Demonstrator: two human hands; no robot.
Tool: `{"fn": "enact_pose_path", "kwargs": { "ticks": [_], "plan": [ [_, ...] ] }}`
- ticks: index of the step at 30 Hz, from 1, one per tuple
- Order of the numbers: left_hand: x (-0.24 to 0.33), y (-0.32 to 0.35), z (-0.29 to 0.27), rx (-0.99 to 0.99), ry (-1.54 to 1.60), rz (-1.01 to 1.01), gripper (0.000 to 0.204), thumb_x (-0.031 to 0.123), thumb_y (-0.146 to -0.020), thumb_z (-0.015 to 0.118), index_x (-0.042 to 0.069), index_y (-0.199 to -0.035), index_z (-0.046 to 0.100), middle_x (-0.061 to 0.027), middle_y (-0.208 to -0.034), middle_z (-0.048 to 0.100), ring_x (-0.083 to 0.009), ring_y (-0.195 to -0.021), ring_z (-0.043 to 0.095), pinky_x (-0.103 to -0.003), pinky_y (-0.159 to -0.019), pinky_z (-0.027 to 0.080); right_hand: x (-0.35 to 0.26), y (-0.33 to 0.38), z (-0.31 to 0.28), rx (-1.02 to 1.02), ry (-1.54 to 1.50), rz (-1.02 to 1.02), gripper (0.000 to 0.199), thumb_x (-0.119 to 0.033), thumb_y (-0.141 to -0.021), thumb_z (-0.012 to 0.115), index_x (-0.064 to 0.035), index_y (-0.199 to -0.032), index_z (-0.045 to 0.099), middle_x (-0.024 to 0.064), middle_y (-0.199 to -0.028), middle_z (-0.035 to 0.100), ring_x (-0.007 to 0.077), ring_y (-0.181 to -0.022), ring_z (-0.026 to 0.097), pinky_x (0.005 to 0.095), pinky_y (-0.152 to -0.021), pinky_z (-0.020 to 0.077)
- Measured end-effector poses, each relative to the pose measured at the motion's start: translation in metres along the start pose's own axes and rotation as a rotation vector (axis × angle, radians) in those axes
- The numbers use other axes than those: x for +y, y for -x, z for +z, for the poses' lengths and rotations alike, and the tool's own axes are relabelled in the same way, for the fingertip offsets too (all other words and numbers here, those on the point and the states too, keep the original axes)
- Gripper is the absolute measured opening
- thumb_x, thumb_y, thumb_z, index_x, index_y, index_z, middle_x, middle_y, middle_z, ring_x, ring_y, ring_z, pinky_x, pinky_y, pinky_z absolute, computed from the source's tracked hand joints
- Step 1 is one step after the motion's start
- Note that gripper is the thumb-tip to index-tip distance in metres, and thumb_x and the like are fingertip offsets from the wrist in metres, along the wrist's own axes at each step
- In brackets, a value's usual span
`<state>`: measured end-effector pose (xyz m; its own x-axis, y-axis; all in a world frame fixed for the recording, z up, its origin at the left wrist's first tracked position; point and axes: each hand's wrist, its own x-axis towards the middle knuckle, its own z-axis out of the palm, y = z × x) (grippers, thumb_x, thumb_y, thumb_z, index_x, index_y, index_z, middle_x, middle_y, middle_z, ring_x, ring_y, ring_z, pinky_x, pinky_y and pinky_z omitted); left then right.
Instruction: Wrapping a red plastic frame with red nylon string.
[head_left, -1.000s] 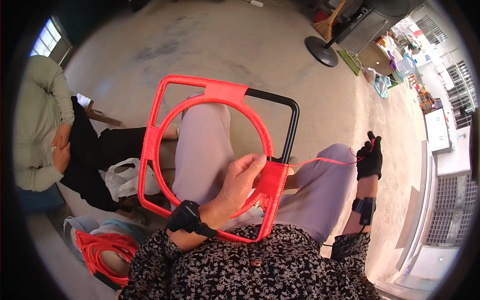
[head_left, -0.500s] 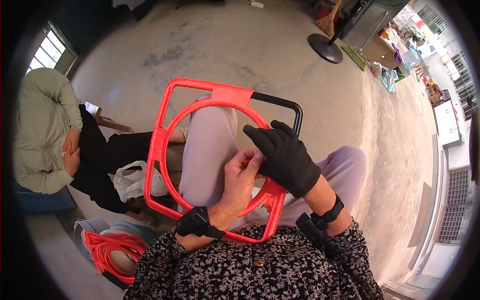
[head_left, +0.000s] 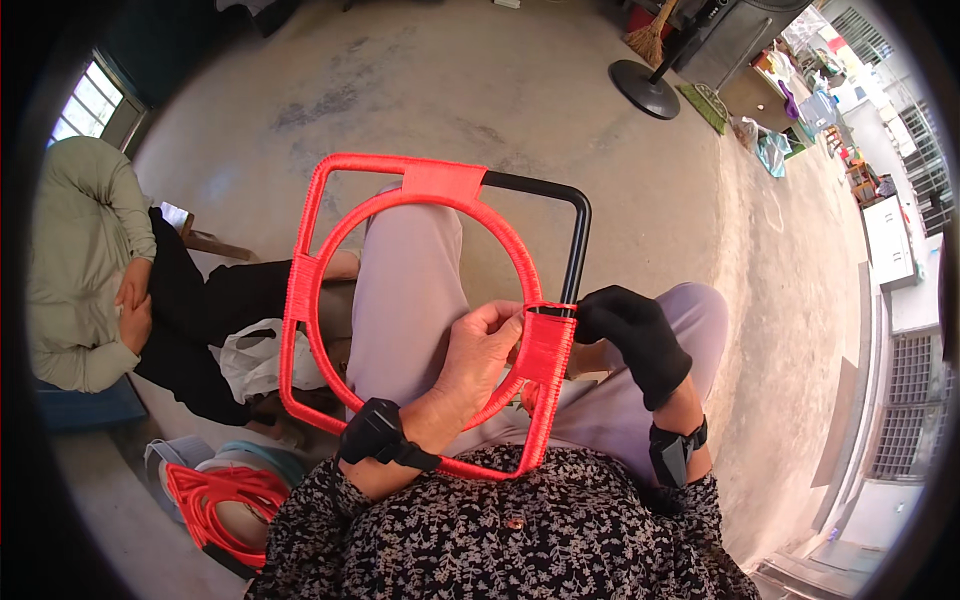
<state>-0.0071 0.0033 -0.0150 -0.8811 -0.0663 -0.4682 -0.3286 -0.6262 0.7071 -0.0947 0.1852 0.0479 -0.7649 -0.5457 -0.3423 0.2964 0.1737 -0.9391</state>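
Your gloved right hand (head_left: 635,335) is now sitting at the right side bar of the frame, having dropped off the spot over your left hand where it was half a second ago. Across your lap, the metal frame (head_left: 300,290) (a rounded square with a ring inside it) is lying tilted, its far edge and left side already covered in red cord, while the far right corner (head_left: 572,215) is still showing bare black. On the right bar, the red wrapping (head_left: 545,350) is ending just beside your glove. Your bare left hand (head_left: 480,350) is reaching through the ring, its fingers curled closed around the wrapped stretch of that bar. Your right hand's fingers are closed against the bar at the top of the wrapping; whether they are pinching the cord itself you cannot tell from here. Near left on the floor, a coil of red cord (head_left: 215,495) is resting on a basin. If your left-hand grip is slackening, the newest turns could be loosening or sliding apart along the smooth bar, leaving gaps.
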Motion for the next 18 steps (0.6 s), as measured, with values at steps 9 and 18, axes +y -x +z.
{"fn": "enact_pose_path", "kwargs": {
  "ticks": [9, 18],
  "plan": [
    [0.006, 0.003, 0.000, -0.180, 0.321, -0.043, 0.028, 0.013, -0.094, 0.042, -0.002, -0.112, 0.057, -0.0100, -0.102, 0.064, -0.0171, -0.089, 0.062, -0.032, -0.082, 0.051, 0.008, -0.005, -0.001, 0.291, -0.072, -0.097, 0.019, -0.013, -0.087, 0.062, 0.0016, -0.100, 0.062, 0.0082, -0.084, 0.065, 0.0129, -0.066, 0.061, 0.0256, -0.061, 0.0488],
    [0.017, 0.006, 0.005, -0.371, 0.279, -0.225, 0.041, 0.025, -0.095, 0.041, -0.005, -0.120, 0.052, -0.0161, -0.111, 0.062, -0.0217, -0.100, 0.061, -0.036, -0.090, 0.048, 0.018, 0.001, 0.000, 0.423, -0.020, -0.048, 0.021, -0.021, -0.088, 0.060, -0.0015, -0.095, 0.066, 0.0055, -0.082, 0.065, 0.0110, -0.062, 0.059, 0.0244, -0.059, 0.0461]
  ]
}}
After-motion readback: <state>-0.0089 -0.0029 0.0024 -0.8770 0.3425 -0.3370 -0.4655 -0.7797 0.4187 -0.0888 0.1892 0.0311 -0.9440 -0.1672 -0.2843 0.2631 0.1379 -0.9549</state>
